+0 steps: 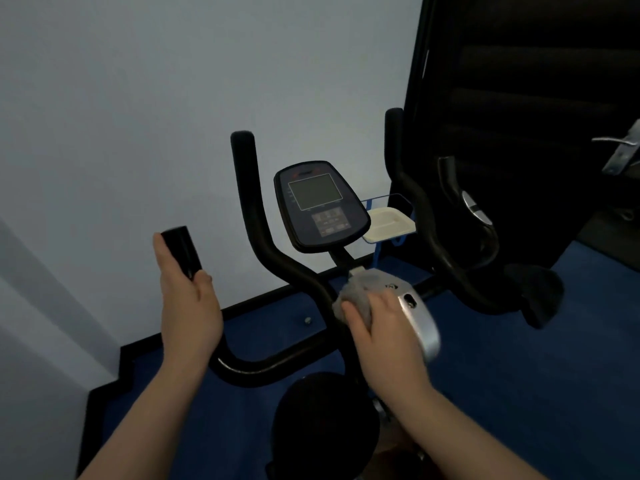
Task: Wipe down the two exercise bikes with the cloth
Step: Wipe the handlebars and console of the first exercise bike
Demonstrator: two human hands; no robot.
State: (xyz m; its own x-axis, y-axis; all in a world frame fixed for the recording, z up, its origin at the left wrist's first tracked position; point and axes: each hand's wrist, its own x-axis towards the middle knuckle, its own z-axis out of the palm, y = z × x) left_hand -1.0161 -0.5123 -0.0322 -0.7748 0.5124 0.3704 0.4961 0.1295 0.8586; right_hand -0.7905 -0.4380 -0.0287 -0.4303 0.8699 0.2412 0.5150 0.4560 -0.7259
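An exercise bike (277,268) with black curved handlebars stands in front of me. Its console (320,207) has a grey screen and buttons. My left hand (188,299) grips the end of the near left handlebar (181,251). My right hand (377,327) presses a grey cloth (360,289) onto the silver frame cover (420,323) below the console. The black saddle (322,424) sits low in the middle. Part of another bike's handlebar (478,216) shows at the right.
A pale wall fills the left and back. A white tray (389,221) on a blue stand sits behind the console. A dark door with a metal handle (620,150) is at the right. The floor (519,358) is blue.
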